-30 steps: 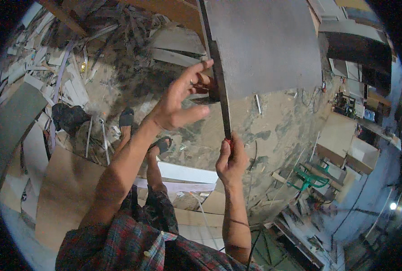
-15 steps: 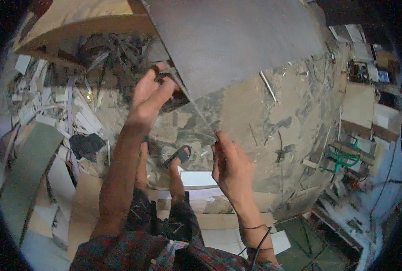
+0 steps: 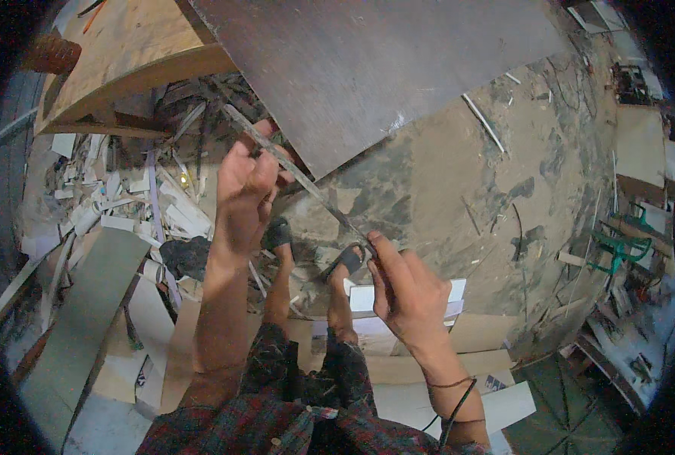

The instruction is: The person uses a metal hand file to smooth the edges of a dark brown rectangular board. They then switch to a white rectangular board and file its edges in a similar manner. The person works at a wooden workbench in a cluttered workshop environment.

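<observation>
A long, narrow grey strip (image 3: 318, 193) slants from upper left to lower right between my hands, broader at its far end and thinner toward me. My right hand (image 3: 413, 296) pinches its near end between thumb and fingers. My left hand (image 3: 248, 178) is curled around the strip nearer the far end, with some fingertips hidden behind it. Just beyond, a large dark brown panel (image 3: 383, 76) fills the upper middle, its near corner close to the strip. Whether strip and panel touch, I cannot tell.
A wooden table (image 3: 136, 49) stands at the upper left. White offcuts (image 3: 182, 212) litter the floor on the left, beside a long grey-green board (image 3: 87, 326). A white rod (image 3: 483, 121) lies on the dirty floor. A green plastic item (image 3: 618, 250) sits among clutter at right.
My view has shifted, so the panel sits further left and the floor further right. The strip, blurred before, now shows clearly across my left hand, its far end extending beyond the fingers.
</observation>
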